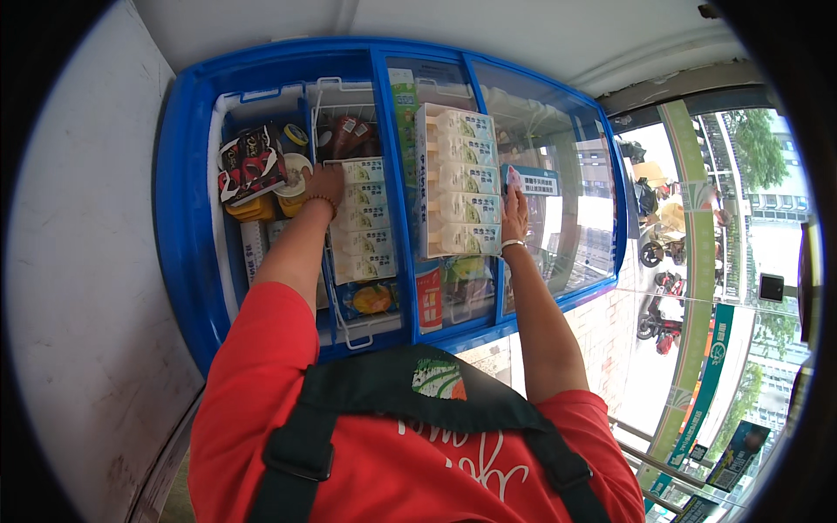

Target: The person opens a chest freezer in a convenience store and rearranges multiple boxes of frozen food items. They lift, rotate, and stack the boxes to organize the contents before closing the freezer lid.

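My left hand (325, 184), with a beaded bracelet on the wrist, reaches into the uncovered left part of a blue chest freezer (186, 216). It touches the upper left corner of a box of wrapped ice pops (363, 222) in a white wire basket (327, 88); its fingertips are partly hidden. A second open carton of wrapped ice pops (467, 183) lies on the glass lid (556, 248), its wooden sticks towards the left. Against this carton's right side rests my right hand (515, 216), fingers stretched out over the glass; its thumb is hidden.
Left of the basket lie a dark red ice cream package (252, 163), tubs (296, 135) and yellow packs (252, 209). A yellow-and-blue packet (371, 299) lies below the basket's box. A white wall (85, 229) borders the left; windows on the right show parked scooters (664, 320).
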A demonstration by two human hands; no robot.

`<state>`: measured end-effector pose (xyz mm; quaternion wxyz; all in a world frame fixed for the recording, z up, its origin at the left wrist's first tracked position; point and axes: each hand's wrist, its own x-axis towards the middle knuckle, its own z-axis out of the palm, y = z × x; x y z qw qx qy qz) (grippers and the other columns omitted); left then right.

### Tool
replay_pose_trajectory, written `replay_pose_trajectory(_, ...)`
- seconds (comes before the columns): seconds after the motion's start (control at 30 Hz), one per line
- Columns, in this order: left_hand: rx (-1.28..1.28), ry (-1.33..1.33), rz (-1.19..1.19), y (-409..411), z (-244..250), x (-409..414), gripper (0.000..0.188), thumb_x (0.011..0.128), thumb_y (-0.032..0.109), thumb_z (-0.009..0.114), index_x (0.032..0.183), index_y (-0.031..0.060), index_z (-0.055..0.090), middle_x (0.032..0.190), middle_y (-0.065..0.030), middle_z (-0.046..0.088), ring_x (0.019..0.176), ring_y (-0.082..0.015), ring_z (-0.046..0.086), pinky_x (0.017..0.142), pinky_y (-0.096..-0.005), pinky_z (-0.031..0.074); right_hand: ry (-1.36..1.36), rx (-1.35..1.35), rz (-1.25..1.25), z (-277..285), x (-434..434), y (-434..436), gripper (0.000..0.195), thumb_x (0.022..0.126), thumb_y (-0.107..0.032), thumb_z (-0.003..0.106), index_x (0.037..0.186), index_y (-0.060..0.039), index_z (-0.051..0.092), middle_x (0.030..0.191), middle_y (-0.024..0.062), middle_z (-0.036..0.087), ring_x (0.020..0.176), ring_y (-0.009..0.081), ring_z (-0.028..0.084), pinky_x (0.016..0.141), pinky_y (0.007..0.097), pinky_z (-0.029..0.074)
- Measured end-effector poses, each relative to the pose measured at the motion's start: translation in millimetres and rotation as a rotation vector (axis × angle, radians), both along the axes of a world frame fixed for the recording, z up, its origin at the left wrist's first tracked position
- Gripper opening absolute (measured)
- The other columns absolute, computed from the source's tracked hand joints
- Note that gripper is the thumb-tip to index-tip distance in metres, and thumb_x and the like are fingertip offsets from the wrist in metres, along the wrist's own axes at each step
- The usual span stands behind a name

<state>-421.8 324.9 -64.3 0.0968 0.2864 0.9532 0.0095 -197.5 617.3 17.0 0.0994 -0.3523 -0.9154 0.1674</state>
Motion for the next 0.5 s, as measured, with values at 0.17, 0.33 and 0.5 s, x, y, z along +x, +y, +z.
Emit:
replay_pose_trajectory(0.17,-0.019,-0.003,0.035,3,-5,-9,0.017,0.086,0.016,0.051,0.098,0.0079,0.059,0.098,-0.0066,0.060,0.101,-0.0253,0.048,0.086,-0.0498,0.033,-0.191,0.079,-0.066,2,-6,-22,0.072,0.082,-0.048,0.047,0.141,-0.0240,0.014,0.145,0.0061,0.016,0.134,0.0299,0.013,0.106,0.0442,0.013)
replay_pose_trajectory(0.33,-0.009,-0.189,-0.118,-13,17,-26,0.018,0.080,0.021,0.060,0.091,0.0063,0.063,0.090,-0.0102,0.063,0.099,-0.0283,0.051,0.082,-0.0496,0.037,-0.165,0.086,-0.062,-3,-6,-19,0.072,0.082,-0.050,0.046,0.142,-0.0241,0.014,0.146,0.0066,0.015,0.135,0.0304,0.011,0.105,0.0452,0.011)
replay_pose_trajectory(0.5,-0.076,-0.340,-0.253,-13,20,-40,0.016,0.079,0.017,0.058,0.085,0.0021,0.063,0.091,-0.0163,0.062,0.086,-0.0324,0.057,0.078,-0.0497,0.040,-0.144,0.076,-0.056,-2,-4,-20,0.073,0.081,-0.049,0.047,0.142,-0.0253,0.014,0.146,0.0065,0.014,0.135,0.0304,0.011,0.105,0.0453,0.010)
